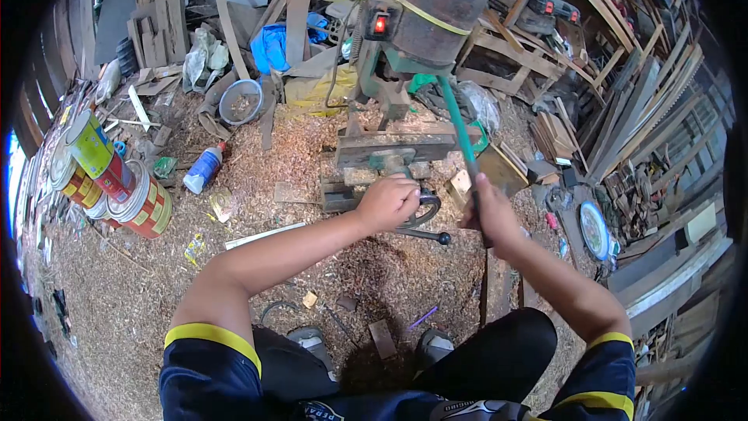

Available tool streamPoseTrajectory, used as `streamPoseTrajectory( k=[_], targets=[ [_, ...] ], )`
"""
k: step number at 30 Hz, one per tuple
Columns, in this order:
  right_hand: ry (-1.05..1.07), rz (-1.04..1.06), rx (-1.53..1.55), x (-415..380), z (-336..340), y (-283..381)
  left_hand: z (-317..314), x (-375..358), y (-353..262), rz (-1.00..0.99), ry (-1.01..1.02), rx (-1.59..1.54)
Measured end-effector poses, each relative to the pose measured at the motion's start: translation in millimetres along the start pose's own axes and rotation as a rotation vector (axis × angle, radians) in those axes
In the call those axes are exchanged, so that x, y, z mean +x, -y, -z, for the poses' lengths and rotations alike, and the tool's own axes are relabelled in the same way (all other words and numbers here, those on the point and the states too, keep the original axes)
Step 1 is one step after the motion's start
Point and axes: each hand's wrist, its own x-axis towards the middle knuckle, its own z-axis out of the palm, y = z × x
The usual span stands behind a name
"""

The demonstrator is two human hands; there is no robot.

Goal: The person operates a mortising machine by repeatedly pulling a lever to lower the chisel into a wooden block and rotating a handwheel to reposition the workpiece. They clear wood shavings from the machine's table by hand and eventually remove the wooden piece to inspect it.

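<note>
In the head view a heavy, worn machine (pixel 436 12) stands at the top centre, with a red-lit switch (pixel 380 25) on its side. A long green lever (pixel 458 121) slants down from it, and my right hand (pixel 495 214) is wrapped round its lower, dark end. My left hand (pixel 388 203) is closed at the black handwheel (pixel 427 209), its fingers over the left side of the rim. A black crank handle with a ball end (pixel 442 238) sticks out below the wheel. Beyond my left hand a wooden board (pixel 397 150) lies across the machine's vise.
Wood shavings cover the floor. Stacked paint cans (pixel 128 191), a blue-and-white bottle (pixel 204 168) and a bucket (pixel 241 101) stand or lie on the left. At the right are stacked planks (pixel 647 117) and a round plate-like thing (pixel 594 230). A wood block (pixel 382 339) lies between my feet.
</note>
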Motion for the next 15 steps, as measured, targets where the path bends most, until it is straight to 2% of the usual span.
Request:
streamPoseTrajectory(
  k=[2,4,5,6,8,10,11,12,13,14,15],
  targets=[
    [0.068,0.082,0.018,-38.8,28.8,67.9,-2.2,-1.3,0.2,-0.006,0.006,0.016],
    [0.082,0.269,-0.217,-62.4,70.4,133.4,-9.5,-4.8,4.4,-0.043,-0.093,0.028],
    [0.041,0.401,-0.141,-66.4,78.6,160.6,-2.1,-3.8,5.0,-0.046,0.064,0.075],
    [-0.001,0.532,-0.062,-66.6,85.2,185.1,-1.4,-2.6,1.4,-0.054,0.068,0.079],
    [0.104,0.691,0.051,-57.2,95.0,230.1,0.1,-1.7,-4.7,-0.002,0.017,0.029],
    [0.117,0.768,0.255,-22.6,104.4,258.9,1.7,-1.3,-5.1,-0.029,0.022,0.048],
    [0.118,0.773,0.261,-3.2,106.9,273.8,1.9,-1.1,-5.7,-0.013,0.029,0.036],
    [0.107,0.846,0.474,15.4,108.0,287.3,1.6,-2.0,-6.5,0.005,0.036,0.022],
    [0.093,0.913,0.689,16.1,102.7,292.7,1.3,-2.7,-7.1,0.007,0.038,0.027],
    [0.095,0.913,0.694,18.9,94.8,291.1,0.8,-2.7,-6.9,0.013,0.037,0.032],
    [-0.005,1.078,0.691,9.1,67.2,291.3,1.0,-2.3,-6.8,0.018,0.036,0.037]
  ],
)
